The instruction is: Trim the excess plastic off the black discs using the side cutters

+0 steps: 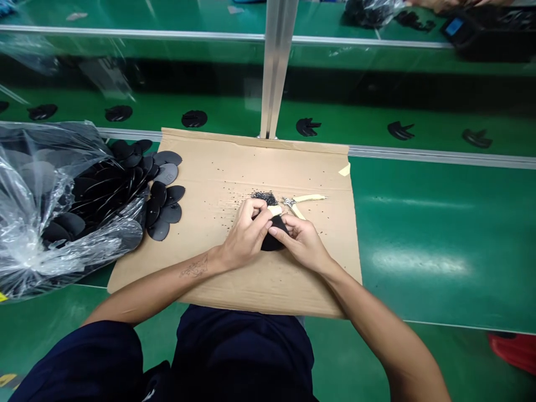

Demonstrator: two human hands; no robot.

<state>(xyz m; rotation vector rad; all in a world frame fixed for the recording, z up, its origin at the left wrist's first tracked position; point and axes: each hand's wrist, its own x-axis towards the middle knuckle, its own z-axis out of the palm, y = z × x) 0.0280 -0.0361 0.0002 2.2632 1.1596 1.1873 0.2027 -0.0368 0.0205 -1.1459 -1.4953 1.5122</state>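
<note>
Over the middle of the cardboard sheet (pixel 234 285), a round black disc (pixel 273 242) is held between both hands. My left hand (pixel 248 233) is closed on the disc's left side, its fingertips near a small pale piece (pixel 274 210) whose kind I cannot make out. On the other side, my right hand (pixel 305 239) pinches the disc's edge between thumb and fingers. Just beyond the hands lie a heap of tiny black bits (pixel 264 197) and a pair of cutting pliers (pixel 309 198) with pale yellow handles, spread apart. My fingers partly hide the disc.
To the left, a clear plastic bag (pixel 33 223) spills black discs (pixel 159 201) onto the cardboard's edge. Black parts (pixel 307 127) lie spaced along the green surface behind a metal post (pixel 276 72). A red object (pixel 513 350) is at lower right.
</note>
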